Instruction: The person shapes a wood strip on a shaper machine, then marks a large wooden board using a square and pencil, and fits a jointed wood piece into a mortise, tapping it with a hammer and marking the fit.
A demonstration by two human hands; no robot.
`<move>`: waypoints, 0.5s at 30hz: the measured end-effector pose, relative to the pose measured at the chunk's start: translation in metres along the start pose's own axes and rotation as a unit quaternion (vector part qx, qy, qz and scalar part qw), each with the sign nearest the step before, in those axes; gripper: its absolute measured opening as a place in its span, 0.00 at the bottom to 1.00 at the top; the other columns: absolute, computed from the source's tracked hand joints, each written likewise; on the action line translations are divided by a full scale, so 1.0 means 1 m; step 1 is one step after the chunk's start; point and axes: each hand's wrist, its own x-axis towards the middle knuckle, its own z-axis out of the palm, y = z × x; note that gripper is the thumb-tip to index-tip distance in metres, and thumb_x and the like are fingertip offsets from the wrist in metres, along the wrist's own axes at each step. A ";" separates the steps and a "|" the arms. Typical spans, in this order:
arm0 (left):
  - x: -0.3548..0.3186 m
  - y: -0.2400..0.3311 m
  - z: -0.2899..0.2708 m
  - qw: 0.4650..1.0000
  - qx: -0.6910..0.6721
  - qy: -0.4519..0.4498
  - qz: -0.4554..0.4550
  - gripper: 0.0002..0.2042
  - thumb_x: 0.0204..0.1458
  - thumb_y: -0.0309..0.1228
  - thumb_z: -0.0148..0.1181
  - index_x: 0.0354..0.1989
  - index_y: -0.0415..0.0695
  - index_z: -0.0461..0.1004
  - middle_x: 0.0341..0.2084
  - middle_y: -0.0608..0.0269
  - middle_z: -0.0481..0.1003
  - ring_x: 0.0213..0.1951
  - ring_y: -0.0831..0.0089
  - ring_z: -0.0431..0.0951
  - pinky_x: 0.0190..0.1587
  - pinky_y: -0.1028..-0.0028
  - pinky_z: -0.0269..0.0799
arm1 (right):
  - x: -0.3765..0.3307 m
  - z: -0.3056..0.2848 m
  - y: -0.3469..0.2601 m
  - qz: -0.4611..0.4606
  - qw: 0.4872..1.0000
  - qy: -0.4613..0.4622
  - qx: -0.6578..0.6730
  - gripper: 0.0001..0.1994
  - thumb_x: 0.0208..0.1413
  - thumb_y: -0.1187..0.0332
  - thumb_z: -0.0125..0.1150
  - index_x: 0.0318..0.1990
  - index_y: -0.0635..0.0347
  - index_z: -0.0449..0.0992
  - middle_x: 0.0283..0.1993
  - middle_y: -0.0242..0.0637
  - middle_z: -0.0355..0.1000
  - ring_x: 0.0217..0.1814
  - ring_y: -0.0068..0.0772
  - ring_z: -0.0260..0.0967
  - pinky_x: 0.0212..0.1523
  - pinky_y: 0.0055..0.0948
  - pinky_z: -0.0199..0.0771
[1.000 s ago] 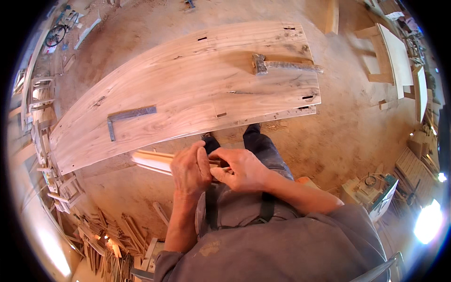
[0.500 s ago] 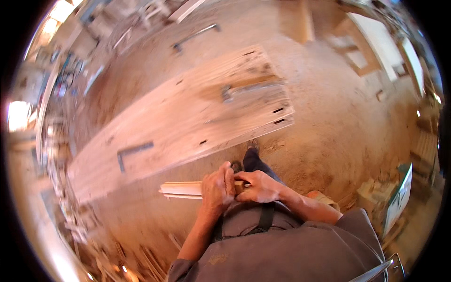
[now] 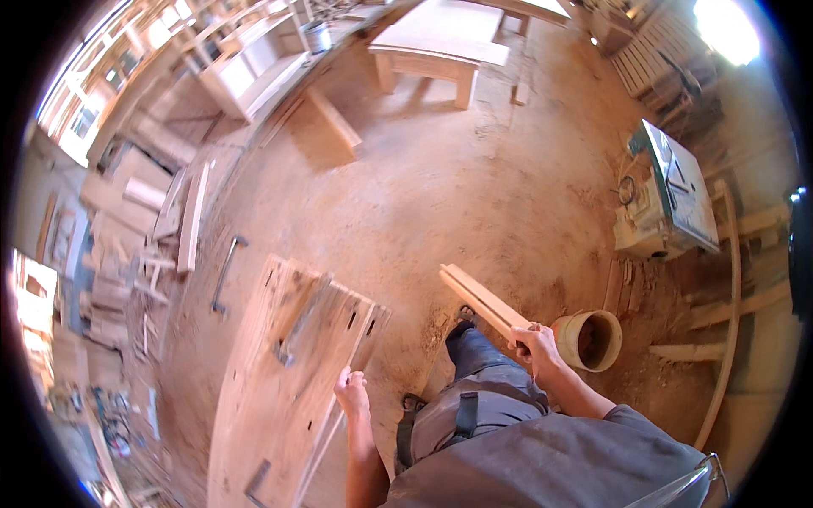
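Observation:
My right hand (image 3: 533, 343) is closed round the near end of pale wooden strips (image 3: 481, 296), which lie side by side with a dark line between them and point away to the left. My left hand (image 3: 351, 391) is beside the right edge of a broad wooden panel (image 3: 262, 381) with dark slots cut near its edges. Its fingers are curled in, and what they hold, if anything, is hidden. On the panel lie a metal bar clamp (image 3: 301, 326) and, nearer me, an L-shaped metal piece (image 3: 257, 483).
A bucket (image 3: 580, 340) stands right of my right hand, before a table machine (image 3: 677, 186). Another bar clamp (image 3: 227, 275) lies on the floor beyond the panel. Farther off are a low wooden table (image 3: 432, 46), a loose board (image 3: 334, 123) and stacked timber (image 3: 195, 216) at left.
My hands were together on the strips; now they are apart, with the strips in my right hand only. The view has swung right, putting the panel at lower left.

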 end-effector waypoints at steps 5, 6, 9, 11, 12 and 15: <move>0.038 0.014 0.074 0.986 -0.051 -0.025 -0.155 0.12 0.54 0.25 0.53 0.46 0.36 0.71 0.25 0.60 0.76 0.21 0.76 0.75 0.23 0.77 0.68 | 0.110 -0.068 -0.007 0.168 0.967 0.103 0.165 0.13 0.57 0.61 0.65 0.37 0.62 0.74 0.25 0.44 0.74 0.14 0.26 0.62 0.13 0.26 0.53; 0.044 0.023 0.088 0.982 -0.059 -0.024 -0.175 0.06 0.55 0.25 0.52 0.38 0.41 0.74 0.24 0.61 0.76 0.20 0.75 0.75 0.23 0.76 0.68 | 0.121 -0.079 -0.021 0.167 0.963 0.097 0.188 0.13 0.57 0.61 0.65 0.41 0.61 0.74 0.26 0.44 0.74 0.16 0.26 0.64 0.13 0.25 0.53; 0.039 0.029 0.112 0.987 0.039 -0.090 -0.127 0.12 0.55 0.25 0.52 0.45 0.34 0.75 0.25 0.60 0.76 0.22 0.73 0.76 0.24 0.73 0.72 | 0.137 -0.099 -0.067 0.177 0.961 0.143 0.157 0.15 0.57 0.61 0.65 0.45 0.60 0.73 0.27 0.43 0.73 0.18 0.24 0.64 0.14 0.24 0.52; 0.048 0.003 0.109 0.984 0.106 -0.121 -0.082 0.08 0.55 0.27 0.53 0.34 0.37 0.77 0.24 0.60 0.76 0.22 0.72 0.76 0.25 0.72 0.72 | 0.158 -0.106 -0.090 0.174 0.958 0.141 0.178 0.15 0.57 0.60 0.63 0.48 0.56 0.72 0.30 0.44 0.73 0.17 0.23 0.60 0.14 0.22 0.52; 0.055 -0.018 0.103 0.977 0.144 -0.137 -0.073 0.08 0.54 0.29 0.54 0.28 0.39 0.77 0.23 0.61 0.75 0.22 0.71 0.76 0.26 0.71 0.73 | 0.169 -0.110 -0.102 0.172 0.958 0.132 0.187 0.15 0.58 0.60 0.63 0.48 0.56 0.72 0.29 0.44 0.74 0.17 0.23 0.61 0.15 0.22 0.53; 0.068 -0.028 0.103 0.830 0.487 -0.198 0.189 0.08 0.51 0.32 0.57 0.29 0.41 0.78 0.24 0.55 0.77 0.24 0.64 0.79 0.28 0.65 0.74 | 0.206 -0.112 -0.130 0.163 0.956 0.112 0.215 0.15 0.59 0.60 0.62 0.47 0.58 0.72 0.29 0.44 0.74 0.18 0.24 0.63 0.14 0.23 0.54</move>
